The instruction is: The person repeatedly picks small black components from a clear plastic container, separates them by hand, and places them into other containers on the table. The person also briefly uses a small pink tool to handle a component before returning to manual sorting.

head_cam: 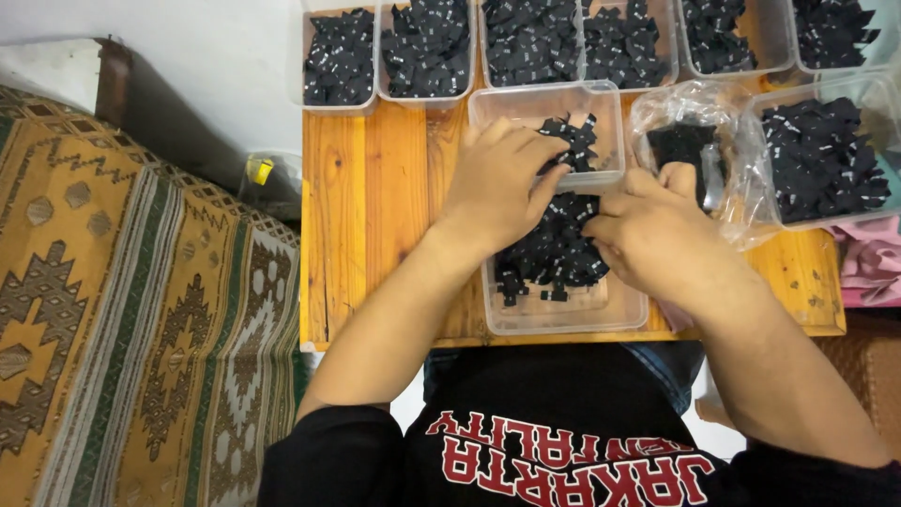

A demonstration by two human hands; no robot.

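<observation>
Heap of small black fabric labels sits in a clear plastic tub at the near edge of the wooden tabletop, approx centre of view, right in front of the person. Both hands are on the heap. Left hand comes in from 7 o'clock, palm down, fingers curled together and pressing into the top of the labels. Right hand comes in from 4 o'clock, fingers bent and pinched onto labels at the heap's right side; fingertips are buried in the pile, so exact grip can't be told beyond that.

At 12 o'clock from the heap, touching the tub, is a second clear tub w/ only a few black labels in its far part. At 2 o'clock, just beside the right hand, a crumpled clear plastic bag holds more black pieces. At 3 o'clock, a larger clear container full of the same labels. Along the far edge, 11 to 1 o'clock, a row of clear tubs, all filled w/ black labels.

At 3 o'clock past the tabletop edge, pink cloth. At 9 o'clock, well apart, a woven mat w/ geometric pattern in tan, green and brown covers the floor. A small yellow item lies near the tabletop's left edge, too small to identify.
</observation>
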